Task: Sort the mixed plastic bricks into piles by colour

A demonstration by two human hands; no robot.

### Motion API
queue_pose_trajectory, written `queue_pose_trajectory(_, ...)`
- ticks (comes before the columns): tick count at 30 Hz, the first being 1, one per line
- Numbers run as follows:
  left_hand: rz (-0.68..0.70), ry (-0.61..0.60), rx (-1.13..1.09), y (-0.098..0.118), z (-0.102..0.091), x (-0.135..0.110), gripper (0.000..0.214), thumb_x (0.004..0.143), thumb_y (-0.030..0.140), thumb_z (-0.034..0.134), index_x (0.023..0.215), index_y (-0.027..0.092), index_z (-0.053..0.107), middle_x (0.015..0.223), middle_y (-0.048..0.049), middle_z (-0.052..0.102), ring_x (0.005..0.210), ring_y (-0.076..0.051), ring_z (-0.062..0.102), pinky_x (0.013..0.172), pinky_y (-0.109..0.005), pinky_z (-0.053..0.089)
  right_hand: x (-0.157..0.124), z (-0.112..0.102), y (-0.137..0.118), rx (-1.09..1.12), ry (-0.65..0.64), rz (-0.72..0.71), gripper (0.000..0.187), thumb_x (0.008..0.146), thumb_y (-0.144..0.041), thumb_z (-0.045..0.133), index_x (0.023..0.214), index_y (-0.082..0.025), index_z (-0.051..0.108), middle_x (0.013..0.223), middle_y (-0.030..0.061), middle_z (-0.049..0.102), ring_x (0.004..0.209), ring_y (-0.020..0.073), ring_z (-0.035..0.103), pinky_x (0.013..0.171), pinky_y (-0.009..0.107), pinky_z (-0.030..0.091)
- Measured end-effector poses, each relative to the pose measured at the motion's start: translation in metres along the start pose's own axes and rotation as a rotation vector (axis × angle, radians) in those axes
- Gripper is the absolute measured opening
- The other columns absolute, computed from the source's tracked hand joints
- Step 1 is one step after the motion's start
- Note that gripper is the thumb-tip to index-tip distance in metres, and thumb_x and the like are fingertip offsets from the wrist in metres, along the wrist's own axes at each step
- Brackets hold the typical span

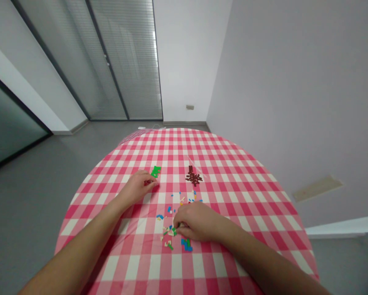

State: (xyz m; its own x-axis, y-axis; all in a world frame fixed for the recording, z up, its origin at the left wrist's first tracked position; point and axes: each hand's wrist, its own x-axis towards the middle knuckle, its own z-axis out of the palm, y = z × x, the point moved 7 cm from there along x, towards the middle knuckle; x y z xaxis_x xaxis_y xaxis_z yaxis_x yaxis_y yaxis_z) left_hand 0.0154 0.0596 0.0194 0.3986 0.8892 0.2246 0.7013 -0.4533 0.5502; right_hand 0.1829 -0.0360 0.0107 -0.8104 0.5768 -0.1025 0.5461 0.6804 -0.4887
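Observation:
My left hand [139,186] is beside a small pile of green toy bricks [156,171], its thumb and forefinger slightly apart and nothing visible between them. My right hand [196,221] is lower on the table, thumb and forefinger closed in a pinch on a small green brick [174,232]. Around that hand lie loose mixed bricks in blue, cream, yellow and green. A cluster of blue bricks [186,245] sits just below the right hand. Some pieces under the right palm are hidden. A pile of dark brown bricks [194,177] lies farther off, right of the green pile.
A round table wears a pink and white checked cloth [202,143]. Clear plastic film [135,135] and a thin white cable [156,128] lie at its far left edge. A wall rises on the right; glass panels with blinds [128,61] stand beyond.

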Motion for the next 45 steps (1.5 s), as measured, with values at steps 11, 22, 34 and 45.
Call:
queue_pose_trajectory(11,0.134,-0.155,-0.069,0.03,0.021,-0.009,0.017,0.09,0.027,0.059,0.084,0.022,0.074,0.084,-0.0063,0.07,0.085,-0.02,0.059,0.081,-0.037,0.045,-0.006,0.0,0.0,0.033,-0.056,-0.047,0.021,0.081,-0.016,0.061,0.093,-0.025,0.076,0.089,-0.0009,0.076,0.084,0.0171,0.066,0.069,0.025,0.042)
queue_pose_trajectory(22,0.178,-0.187,-0.106,0.039,0.024,-0.012,0.012,0.089,0.023,0.063,0.084,0.022,0.074,0.085,-0.0039,0.07,0.085,-0.019,0.06,0.081,-0.034,0.046,-0.002,0.002,0.0,0.013,-0.007,-0.068,0.02,0.082,-0.012,0.057,0.083,-0.022,0.074,0.083,-0.0002,0.074,0.077,0.0155,0.063,0.064,0.025,0.038)
queue_pose_trajectory(34,0.258,-0.312,-0.208,0.061,0.038,-0.02,0.011,0.085,0.029,0.069,0.091,0.021,0.074,0.086,-0.0046,0.067,0.083,-0.018,0.06,0.08,-0.034,0.046,-0.002,-0.021,0.025,0.2,0.459,0.013,0.014,0.088,-0.017,0.056,0.09,-0.018,0.07,0.081,0.0037,0.071,0.069,0.014,0.061,0.062,0.023,0.042)
queue_pose_trajectory(45,0.236,-0.262,-0.31,0.065,0.047,-0.02,0.01,0.088,0.026,0.064,0.085,0.02,0.072,0.078,-0.0032,0.064,0.078,-0.017,0.058,0.073,-0.031,0.045,-0.002,-0.02,0.031,0.244,0.598,0.017,0.011,0.081,-0.015,0.061,0.089,-0.019,0.068,0.082,0.004,0.071,0.07,0.0149,0.064,0.064,0.024,0.046)
